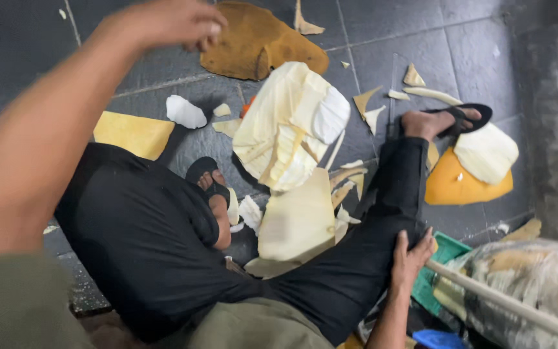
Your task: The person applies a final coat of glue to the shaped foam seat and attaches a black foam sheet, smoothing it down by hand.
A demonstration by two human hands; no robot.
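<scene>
My left hand is up high over the floor, fingers curled in loosely, and it holds nothing that I can see. It is blurry, so I cannot be sure. Just past it lies a big brown piece with a rough, bent edge, flat on the dark grey floor tiles. My right hand rests flat on my black trouser leg, near my knee, fingers spread.

Between my legs sits a pile of pale yellow sheets. They look thin and stiff, with torn, pointy edges, and one big sheet leans by my leg. Small white and cream scraps lie all around. A flat yellow piece lies by my left leg. An orange piece with a white lump on top sits beside my right foot in its black sandal. A green tray is near my right hand.
</scene>
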